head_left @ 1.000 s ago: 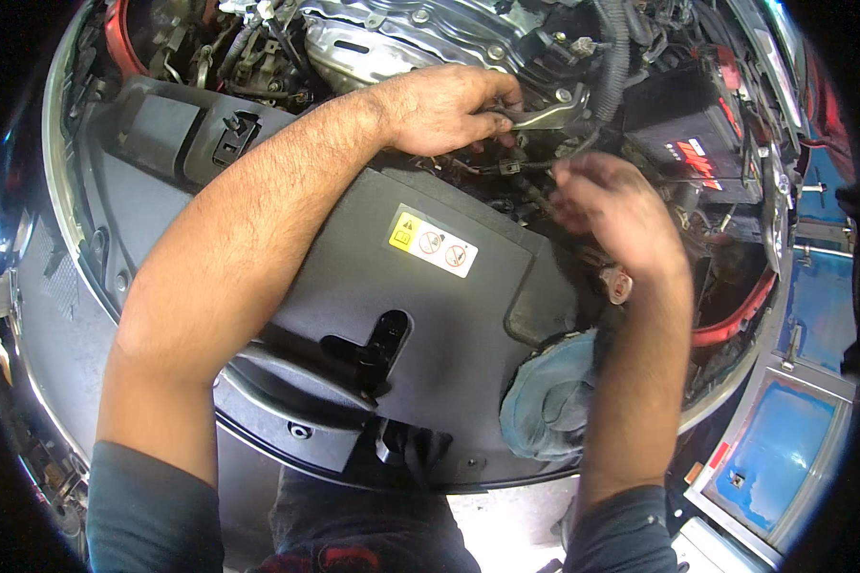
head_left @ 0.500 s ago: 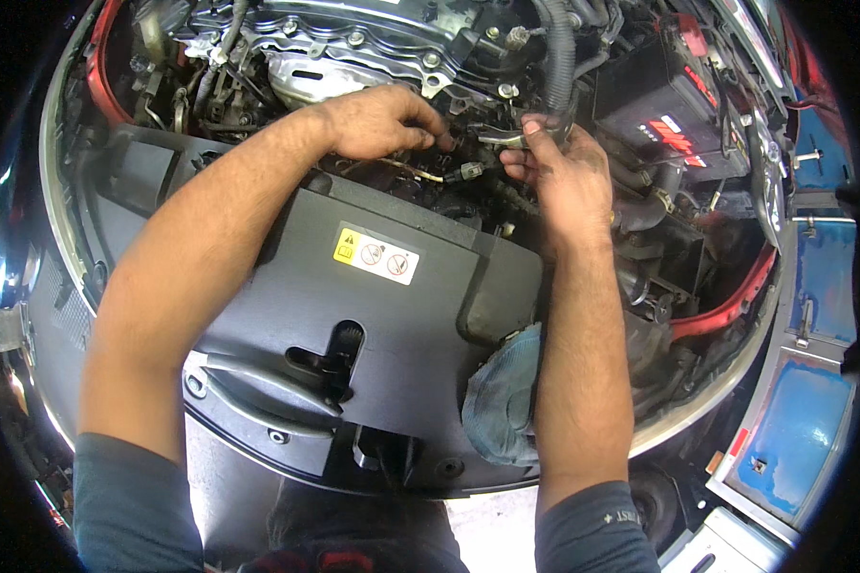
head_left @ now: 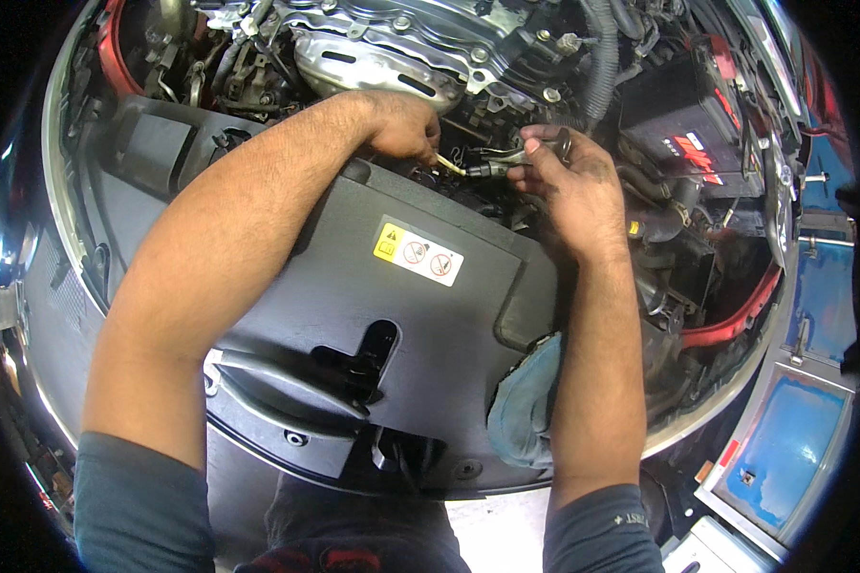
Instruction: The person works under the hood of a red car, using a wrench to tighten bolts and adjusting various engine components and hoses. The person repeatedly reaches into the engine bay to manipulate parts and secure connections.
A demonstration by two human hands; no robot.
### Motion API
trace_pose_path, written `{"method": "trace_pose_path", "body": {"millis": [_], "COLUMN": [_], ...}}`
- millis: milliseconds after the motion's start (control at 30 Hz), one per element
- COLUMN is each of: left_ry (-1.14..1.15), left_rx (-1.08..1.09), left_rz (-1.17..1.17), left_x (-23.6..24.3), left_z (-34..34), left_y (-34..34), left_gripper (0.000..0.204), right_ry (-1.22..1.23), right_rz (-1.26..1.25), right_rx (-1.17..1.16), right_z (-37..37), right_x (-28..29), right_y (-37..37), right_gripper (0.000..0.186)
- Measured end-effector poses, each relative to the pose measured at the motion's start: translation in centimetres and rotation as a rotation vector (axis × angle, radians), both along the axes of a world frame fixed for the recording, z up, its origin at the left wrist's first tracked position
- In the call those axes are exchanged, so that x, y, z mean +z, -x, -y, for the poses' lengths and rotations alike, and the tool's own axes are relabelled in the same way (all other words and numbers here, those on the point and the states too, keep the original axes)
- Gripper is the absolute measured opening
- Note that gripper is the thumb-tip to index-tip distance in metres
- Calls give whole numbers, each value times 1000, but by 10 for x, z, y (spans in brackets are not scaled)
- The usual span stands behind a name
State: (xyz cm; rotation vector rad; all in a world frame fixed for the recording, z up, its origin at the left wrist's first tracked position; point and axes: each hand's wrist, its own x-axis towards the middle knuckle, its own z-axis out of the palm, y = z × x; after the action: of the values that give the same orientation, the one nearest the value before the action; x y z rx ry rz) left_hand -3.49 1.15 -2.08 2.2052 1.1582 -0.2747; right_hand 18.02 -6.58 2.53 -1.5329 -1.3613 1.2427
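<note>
My left hand (head_left: pixel 406 128) reaches over the front cover into the engine bay. Its fingers are closed, pinching a pale yellowish wire (head_left: pixel 451 164) that runs to a dark plug connector (head_left: pixel 487 170). In my right hand (head_left: pixel 580 189) is a pair of metal pliers (head_left: pixel 506 154), gripped between thumb and fingers. The jaws point left, just above the connector; whether they touch it I cannot tell. The silver heat shield (head_left: pixel 368 72) of the engine lies beyond my left hand.
A black battery (head_left: pixel 683 124) stands right of my right hand, and a corrugated hose (head_left: pixel 600 67) runs behind it. The black cover (head_left: pixel 354 296) spans the front, with a blue-grey cloth pad (head_left: pixel 526 406) beside my right forearm. Blue metal panels (head_left: pixel 784 439) stand at far right.
My left hand has moved right to the pale wire and closed on it. The pliers stay in my right hand, now just above the connector. The view has shifted slightly.
</note>
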Motion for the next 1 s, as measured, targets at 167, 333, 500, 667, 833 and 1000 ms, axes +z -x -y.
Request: {"method": "trace_pose_path", "body": {"millis": [167, 333, 500, 667, 833, 1000], "left_ry": [-24, -39, -10, 103, 15, 0], "left_rx": [4, 5, -16, -21, 71, 112], "left_rz": [1, 5, 42, -56, -79, -63], "left_x": [1, -1, -1, 5, 4, 5], "left_z": [0, -2, -2, -6, -7, -7], "left_y": [0, -1, 0, -4, -4, -1], "left_gripper": [27, 23, 22, 29, 29, 31], "right_ry": [56, 32, -91, -146, -274, 154], "right_rz": [74, 79, -15, -30, -144, -84], "right_rx": [68, 94, -40, -73, -139, -89], "right_z": [-1, -1, -2, -1, 8, 7], "right_x": [-2, -2, 2, 7, 18, 10], "right_y": [6, 9, 3, 6, 4, 5], "right_gripper": [21, 21, 25, 24, 23, 26]}}
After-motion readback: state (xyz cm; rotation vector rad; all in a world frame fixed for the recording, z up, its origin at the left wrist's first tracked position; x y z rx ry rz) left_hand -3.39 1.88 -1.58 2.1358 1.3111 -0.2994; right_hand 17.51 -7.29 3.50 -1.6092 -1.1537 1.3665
